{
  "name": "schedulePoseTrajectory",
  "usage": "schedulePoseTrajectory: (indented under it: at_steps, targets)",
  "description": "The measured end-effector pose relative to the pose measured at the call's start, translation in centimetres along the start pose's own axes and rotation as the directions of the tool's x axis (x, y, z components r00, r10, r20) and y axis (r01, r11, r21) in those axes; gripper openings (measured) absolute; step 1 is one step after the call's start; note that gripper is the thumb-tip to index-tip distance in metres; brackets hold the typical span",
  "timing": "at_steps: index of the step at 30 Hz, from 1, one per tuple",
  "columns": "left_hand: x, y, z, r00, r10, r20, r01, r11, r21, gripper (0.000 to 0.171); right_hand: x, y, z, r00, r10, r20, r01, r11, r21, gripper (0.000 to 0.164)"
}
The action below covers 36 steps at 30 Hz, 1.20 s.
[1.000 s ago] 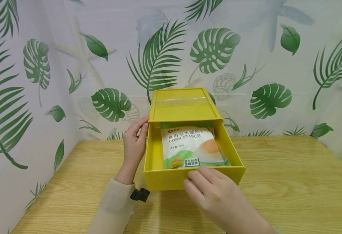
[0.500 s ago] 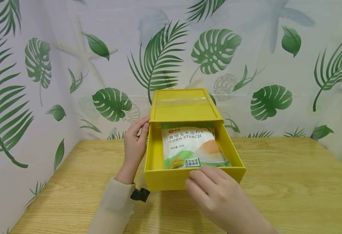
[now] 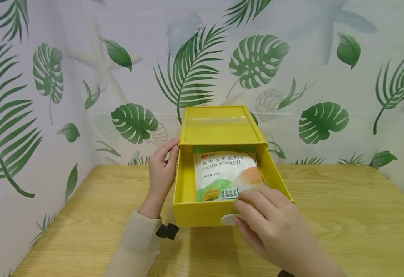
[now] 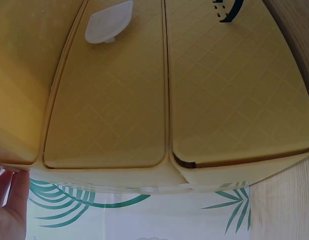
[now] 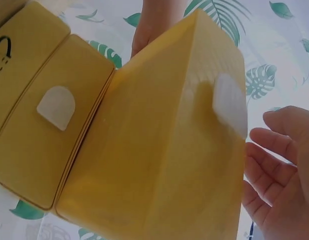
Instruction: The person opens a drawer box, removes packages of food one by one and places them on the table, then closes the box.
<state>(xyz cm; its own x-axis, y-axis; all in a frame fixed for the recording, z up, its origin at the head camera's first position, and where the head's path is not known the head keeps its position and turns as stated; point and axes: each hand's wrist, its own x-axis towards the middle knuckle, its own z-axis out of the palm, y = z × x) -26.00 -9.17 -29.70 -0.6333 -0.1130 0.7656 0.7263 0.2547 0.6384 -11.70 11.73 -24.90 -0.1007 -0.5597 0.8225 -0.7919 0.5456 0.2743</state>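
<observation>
A yellow drawer cabinet (image 3: 222, 130) stands on the table with its top drawer (image 3: 198, 213) pulled out. Inside the drawer lies a white and green packet of corn starch (image 3: 219, 173). My left hand (image 3: 163, 169) rests against the cabinet's left side, fingertips at the front edge of its top. My right hand (image 3: 272, 223) is by the drawer front, beside its white handle (image 3: 228, 219). In the right wrist view, the fingers of that hand (image 5: 284, 165) are loosely bent and apart from the handle (image 5: 230, 105), holding nothing.
Below the pulled-out drawer is a shut drawer with a white tab handle (image 4: 108, 22). Lower still, another drawer front bears a dark curved loop (image 4: 233, 11). Wooden tabletop (image 3: 343, 215) extends on both sides, and a leaf-patterned sheet (image 3: 202, 77) hangs behind.
My right hand has moved slightly right off the drawer's front handle, which now shows. The left hand stays at the cabinet's side, and the drawer remains pulled out.
</observation>
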Motion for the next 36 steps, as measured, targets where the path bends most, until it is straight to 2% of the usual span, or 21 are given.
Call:
schedulePoseTrajectory:
  at_steps: [9,11,13,16,18,21,25,27,32,36]
  targets:
    - [0.1,0.2,0.0,1.0,-0.021,0.017,0.022,1.0,-0.013,0.024,0.4,0.9,-1.0,0.991,0.132,0.023,-0.133,0.991,0.03,0.036]
    - [0.1,1.2,0.0,0.999,-0.03,0.018,0.03,1.0,-0.001,0.023,0.5,1.2,-1.2,0.985,0.17,0.026,-0.171,0.984,0.054,0.036]
    - [0.0,2.1,-0.1,0.999,-0.034,0.016,0.034,0.999,0.011,0.022,0.7,1.5,-1.4,0.977,0.21,0.042,-0.213,0.973,0.087,0.037]
    - [0.0,3.5,-0.3,1.0,-0.028,0.009,0.028,0.999,0.027,0.021,1.0,2.1,-1.7,0.96,0.26,0.102,-0.27,0.957,0.104,0.023]
    - [0.1,3.4,-0.4,1.0,-0.024,0.008,0.023,0.999,0.025,0.021,1.3,2.5,-1.8,0.939,0.301,0.164,-0.319,0.943,0.098,0.017]
    - [0.1,2.6,-0.3,1.0,-0.02,0.007,0.02,1.0,0.02,0.021,1.9,3.2,-1.9,0.879,0.381,0.287,-0.414,0.908,0.065,0.018]
    - [0.2,0.9,-0.2,1.0,-0.003,0.006,0.003,1.0,0.005,0.022,2.7,4.1,-1.8,0.76,0.478,0.44,-0.538,0.843,0.012,0.021]
    - [0.2,0.4,-0.1,1.0,0.006,0.003,-0.006,1.0,0.001,0.023,3.0,4.5,-1.8,0.713,0.504,0.488,-0.565,0.825,-0.027,0.023]
    - [0.1,0.1,0.0,1.0,0.019,0.001,-0.019,1.0,0.003,0.024,3.5,5.3,-1.3,0.625,0.526,0.576,-0.534,0.827,-0.175,0.03]
    - [0.0,0.1,0.1,1.0,0.022,0.002,-0.022,1.0,0.006,0.024,3.8,5.6,-0.6,0.546,0.539,0.642,-0.496,0.825,-0.271,0.011]
